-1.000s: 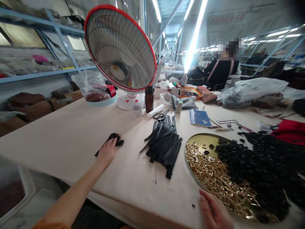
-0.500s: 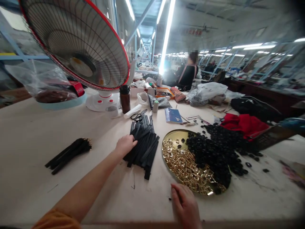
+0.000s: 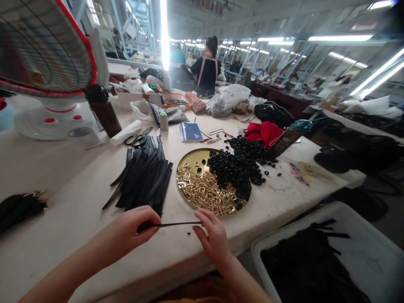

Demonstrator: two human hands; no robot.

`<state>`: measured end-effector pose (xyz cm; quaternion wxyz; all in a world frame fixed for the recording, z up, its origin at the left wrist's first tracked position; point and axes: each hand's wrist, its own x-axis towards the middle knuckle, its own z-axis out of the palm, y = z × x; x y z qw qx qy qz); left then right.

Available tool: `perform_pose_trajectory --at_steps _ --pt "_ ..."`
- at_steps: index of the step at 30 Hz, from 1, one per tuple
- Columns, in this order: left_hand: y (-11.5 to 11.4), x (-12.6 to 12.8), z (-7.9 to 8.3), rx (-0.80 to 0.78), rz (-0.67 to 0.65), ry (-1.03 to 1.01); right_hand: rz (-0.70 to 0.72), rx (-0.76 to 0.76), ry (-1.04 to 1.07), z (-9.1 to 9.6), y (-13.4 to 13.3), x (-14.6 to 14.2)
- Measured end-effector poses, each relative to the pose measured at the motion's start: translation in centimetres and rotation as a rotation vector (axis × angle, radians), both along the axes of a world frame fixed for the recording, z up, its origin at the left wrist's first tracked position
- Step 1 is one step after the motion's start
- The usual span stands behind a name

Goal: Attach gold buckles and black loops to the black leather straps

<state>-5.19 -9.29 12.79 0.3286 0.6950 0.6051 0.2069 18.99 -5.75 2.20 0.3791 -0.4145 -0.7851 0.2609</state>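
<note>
My left hand [image 3: 134, 227] pinches one end of a thin black strap [image 3: 176, 224] held level over the table's near edge. My right hand [image 3: 212, 236] meets the strap's other end with its fingertips, fingers curled. Just behind lies a pile of black straps [image 3: 143, 176]. To its right stands a round gold tray [image 3: 192, 160] holding gold metal buckles [image 3: 203, 191] and a heap of black rings [image 3: 235, 166]. A finished bundle of black straps [image 3: 17, 208] lies at the far left.
A red-rimmed fan heater [image 3: 44, 63], a dark bottle [image 3: 104, 111], scissors [image 3: 137, 139], a blue booklet [image 3: 191, 131] and red cloth [image 3: 263, 131] stand further back. A white bin [image 3: 362, 240] with black pieces sits on the floor at right. A person [image 3: 206, 69] works at the table's far end.
My left hand left the bundle at the far left, reached the strap pile, and now holds one strap near the table's edge. My right hand came up to its other end. The view swung right.
</note>
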Motion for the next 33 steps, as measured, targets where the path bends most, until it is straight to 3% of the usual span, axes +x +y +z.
perform_pose_trajectory --at_steps 2,6,10,11,14,16,20,27,33 --pt "-0.1 0.4 -0.2 -0.042 0.112 -0.152 0.076 -0.053 -0.068 0.7 -0.4 -0.1" --pt "0.6 2.6 -1.4 -0.103 0.406 -0.578 0.147 -0.263 -0.004 2.2 -1.8 -0.9" --pt "1.3 6.1 -2.2 -0.194 0.381 -0.746 0.363 -0.247 -0.069 4.1 -1.1 0.2" --pt "1.5 6.7 -2.3 -0.218 0.366 -0.761 0.347 -0.201 -0.093 4.5 -0.1 1.0" --pt "1.8 7.5 -2.6 -0.31 0.321 -0.809 0.027 -0.064 -0.176 4.9 4.9 4.0" --pt "1.8 7.7 -2.9 -0.387 0.292 -0.885 -0.115 0.06 -0.353 4.3 8.7 5.8" --pt "1.1 8.1 -3.3 -0.55 0.307 -1.056 -0.089 0.194 -0.723 2.1 13.9 7.3" --pt "0.1 8.5 -3.3 -0.638 0.359 -1.145 -0.068 0.326 -0.981 0.9 14.2 7.7" --pt "-0.6 8.6 -4.0 -0.643 0.328 -1.191 -0.151 0.286 -0.936 0.8 13.7 7.8"
